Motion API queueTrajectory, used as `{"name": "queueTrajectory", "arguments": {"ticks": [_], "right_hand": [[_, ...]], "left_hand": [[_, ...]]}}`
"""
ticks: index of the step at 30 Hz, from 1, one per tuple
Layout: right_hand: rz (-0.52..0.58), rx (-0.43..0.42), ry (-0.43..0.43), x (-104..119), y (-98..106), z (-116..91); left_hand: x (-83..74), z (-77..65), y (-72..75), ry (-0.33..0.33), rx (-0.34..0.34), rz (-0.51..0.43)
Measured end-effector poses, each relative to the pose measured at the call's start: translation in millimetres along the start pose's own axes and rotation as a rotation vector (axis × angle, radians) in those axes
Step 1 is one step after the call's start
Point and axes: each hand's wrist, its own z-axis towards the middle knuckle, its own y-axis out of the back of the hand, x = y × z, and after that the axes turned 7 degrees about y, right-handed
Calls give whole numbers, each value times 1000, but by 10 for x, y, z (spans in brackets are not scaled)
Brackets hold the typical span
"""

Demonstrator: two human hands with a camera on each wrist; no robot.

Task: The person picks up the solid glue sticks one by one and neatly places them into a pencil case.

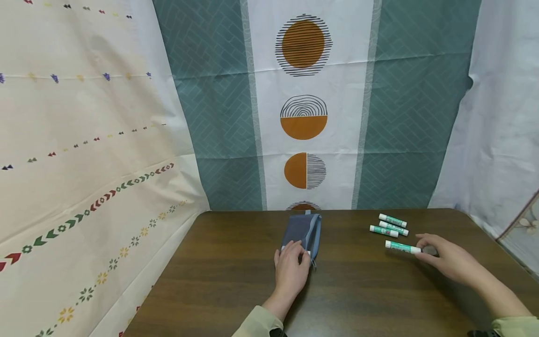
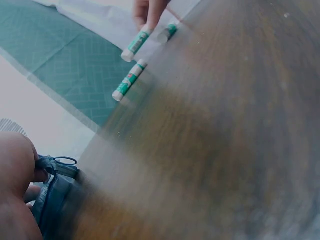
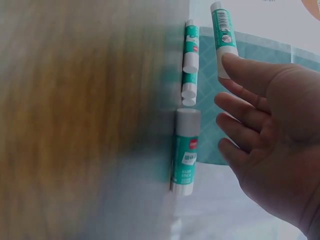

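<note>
My right hand pinches the end of a green-and-white glue stick between thumb and fingertips, above the table. In the right wrist view that glue stick tilts upward and the other fingers are loosely bent. Under the hand lies a thicker glue stick with a grey cap, mostly hidden in the head view. My left hand grips the near end of a blue-grey zippered pouch. In the left wrist view its fingers hold the pouch by the edge; what is inside cannot be seen.
Several slim glue sticks lie close together toward the back right, including a rear one and a left one. They rest on a dark brown wooden table. Patterned cloth hangs behind the table's back edge.
</note>
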Motion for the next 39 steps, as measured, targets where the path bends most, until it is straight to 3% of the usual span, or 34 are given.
{"name": "queueTrajectory", "arguments": {"ticks": [14, 33, 39], "right_hand": [[49, -30, 34, 250, -149, 203], [82, 51, 52, 668, -406, 561], [114, 68, 94, 799, -542, 722]], "left_hand": [[-20, -4, 9, 4, 5, 1], [-28, -7, -14, 9, 12, 3], [-28, -10, -6, 10, 0, 0]]}}
